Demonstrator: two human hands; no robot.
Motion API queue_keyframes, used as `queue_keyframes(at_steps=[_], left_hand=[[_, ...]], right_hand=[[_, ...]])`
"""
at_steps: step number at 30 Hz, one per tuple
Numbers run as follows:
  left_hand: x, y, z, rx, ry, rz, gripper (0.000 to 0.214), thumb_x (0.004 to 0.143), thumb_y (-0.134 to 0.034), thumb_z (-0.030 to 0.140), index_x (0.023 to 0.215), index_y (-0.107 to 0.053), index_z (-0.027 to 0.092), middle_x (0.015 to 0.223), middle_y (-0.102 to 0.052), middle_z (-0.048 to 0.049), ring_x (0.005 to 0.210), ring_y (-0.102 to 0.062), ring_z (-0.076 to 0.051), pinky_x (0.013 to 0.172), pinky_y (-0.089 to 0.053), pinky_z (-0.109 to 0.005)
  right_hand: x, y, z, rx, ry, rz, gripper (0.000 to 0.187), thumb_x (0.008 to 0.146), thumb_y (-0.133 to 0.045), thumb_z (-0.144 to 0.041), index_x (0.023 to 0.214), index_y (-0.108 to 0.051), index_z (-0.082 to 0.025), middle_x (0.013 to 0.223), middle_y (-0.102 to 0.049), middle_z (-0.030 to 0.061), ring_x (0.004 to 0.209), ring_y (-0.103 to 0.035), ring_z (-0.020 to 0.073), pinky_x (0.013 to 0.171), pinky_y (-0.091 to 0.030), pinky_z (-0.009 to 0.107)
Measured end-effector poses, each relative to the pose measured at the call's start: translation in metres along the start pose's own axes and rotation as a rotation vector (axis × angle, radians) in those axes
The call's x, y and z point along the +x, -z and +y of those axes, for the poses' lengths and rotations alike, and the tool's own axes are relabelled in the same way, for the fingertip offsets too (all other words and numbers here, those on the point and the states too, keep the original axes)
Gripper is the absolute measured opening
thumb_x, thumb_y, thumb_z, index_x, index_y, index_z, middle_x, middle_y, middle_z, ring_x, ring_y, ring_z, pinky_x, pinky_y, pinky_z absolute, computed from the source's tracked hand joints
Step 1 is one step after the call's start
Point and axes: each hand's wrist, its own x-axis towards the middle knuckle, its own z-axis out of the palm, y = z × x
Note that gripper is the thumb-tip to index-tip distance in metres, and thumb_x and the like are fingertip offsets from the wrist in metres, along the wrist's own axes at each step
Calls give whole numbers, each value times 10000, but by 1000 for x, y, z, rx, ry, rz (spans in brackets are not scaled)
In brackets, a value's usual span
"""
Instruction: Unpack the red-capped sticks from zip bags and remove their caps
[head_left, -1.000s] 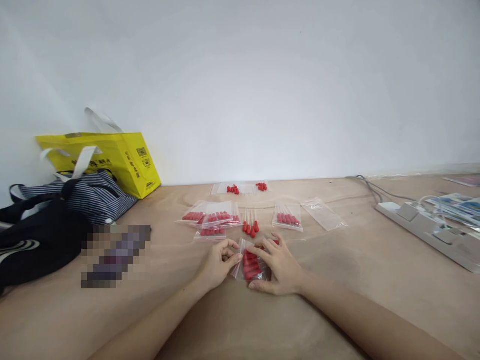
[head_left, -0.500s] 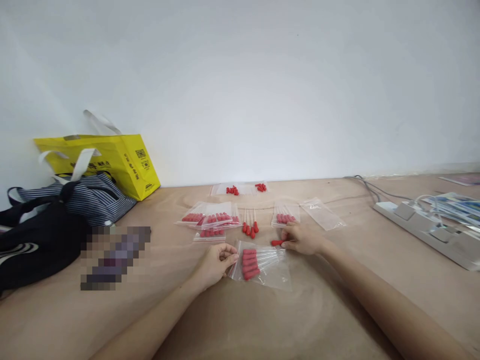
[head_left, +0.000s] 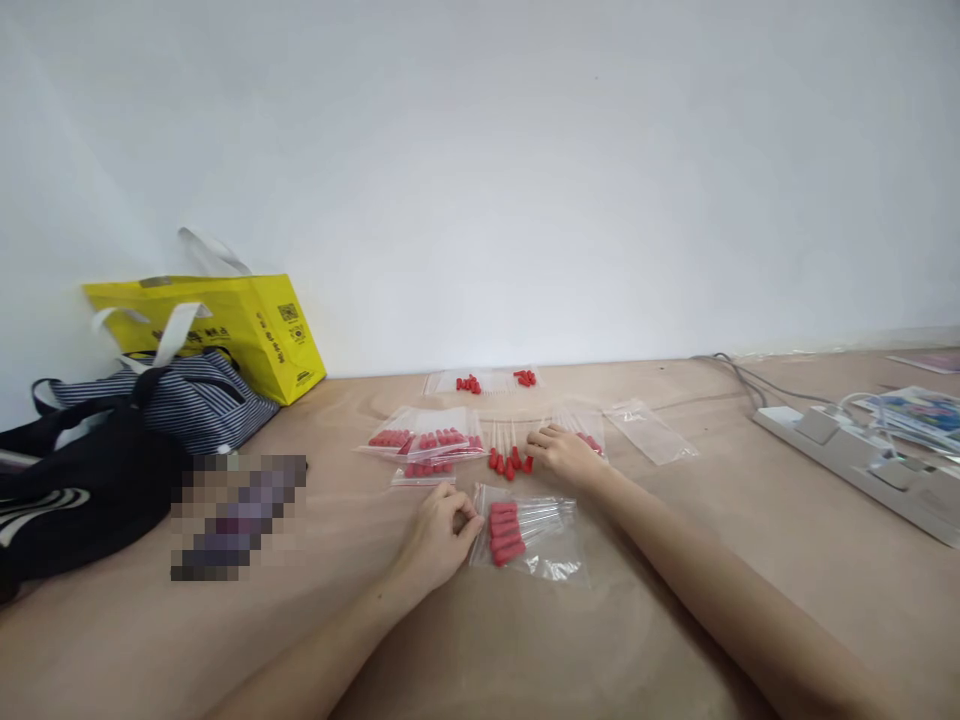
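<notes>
A clear zip bag (head_left: 559,568) holding several droppers with red bulbs (head_left: 506,532) lies flat in front of me. My left hand (head_left: 442,530) is at its left edge, thumb and forefinger closed on the edge. Behind the bag, loose droppers (head_left: 510,468) lie side by side, glass tubes pointing away. My right hand (head_left: 564,455) is over the right end of this row, its fingers on a dropper (head_left: 527,464) whose red bulb shows below them; its tube is mostly hidden. The right forearm and hand partly cover another filled bag (head_left: 581,415).
Filled bags (head_left: 431,425) overlap at the left. An unfilled zip bag (head_left: 649,430) lies to the right. More droppers (head_left: 469,384) rest on plastic near the wall. A power strip (head_left: 855,470) with cables is at far right; a yellow bag (head_left: 262,330) and black bag (head_left: 97,490) at left.
My right hand has moved left and away from me, bringing a dropper from beside the front bag to the loose row. My left hand stays at the bag's edge.
</notes>
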Motion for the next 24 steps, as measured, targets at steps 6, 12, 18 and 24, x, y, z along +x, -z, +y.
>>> queue_keyframes(at_steps=[6, 12, 18, 24], left_hand=[[-2, -6, 1, -26, -89, 5, 166, 730, -425, 191, 564, -418, 175, 679, -463, 5, 594, -458, -115, 537, -357, -230], [3, -11, -9, -185, 93, -11, 171, 728, -448, 284, 591, -432, 185, 555, -487, 37, 524, -462, -115, 492, -335, -221], [6, -12, -12, -302, 132, 10, 182, 692, -489, 320, 579, -452, 182, 528, -489, 37, 505, -454, -117, 490, -338, -226], [7, -10, -10, -354, 135, -13, 174, 685, -495, 309, 581, -460, 174, 554, -492, 34, 529, -453, -114, 512, -346, -228]], right_hand=[[-1, -16, 5, 80, -76, 47, 219, 818, -414, -70, 913, -589, -162, 888, -574, 51, 810, -527, 139, 727, -380, 247], [-23, 3, -45, 430, -230, 264, 195, 844, -416, -214, 972, -555, -164, 942, -561, 81, 882, -525, 161, 781, -410, 294], [-45, 15, -90, 658, -126, 118, 631, 723, -566, -443, 1245, -376, -144, 1243, -426, 139, 1135, -393, 240, 939, -335, 397], [-44, 13, -87, 593, -141, 5, 652, 753, -510, -482, 1277, -350, -128, 1278, -407, 140, 1144, -384, 247, 944, -320, 418]])
